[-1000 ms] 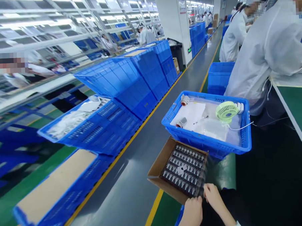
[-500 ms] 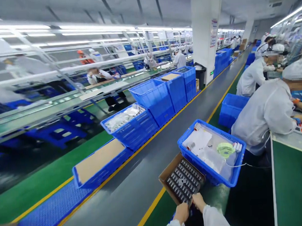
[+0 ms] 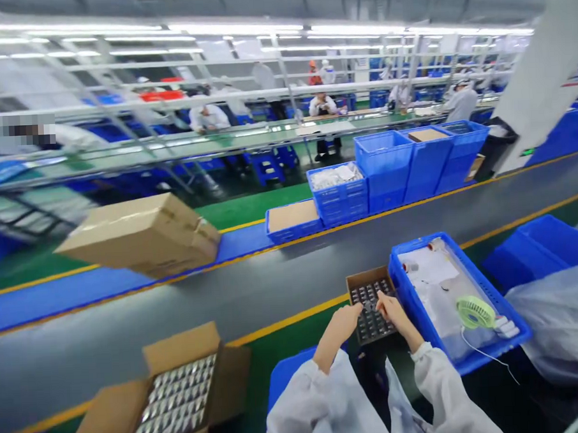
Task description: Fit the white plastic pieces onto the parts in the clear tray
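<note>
A shallow cardboard box [image 3: 368,278] holds rows of small metallic parts in a dark divided tray. Over its left side is my left hand [image 3: 345,322], fingers closed together near the middle of the tray. My right hand [image 3: 391,306] is over the right part of the same box, its fingers bent towards the parts. What either hand pinches is too small to make out. Just right of the box stands a blue crate [image 3: 488,283] with white sheets, tape rolls and a green fan [image 3: 475,312].
At the lower left, an open carton [image 3: 180,346] holds rows of metallic parts. A large closed carton [image 3: 141,239] lies tilted across the aisle. Blue bins [image 3: 385,171] line the far side. A person's white sleeve [image 3: 556,307] is at the right edge.
The view has swung left, bringing both cartons into sight. My hands have moved from the box's near edge to over its middle.
</note>
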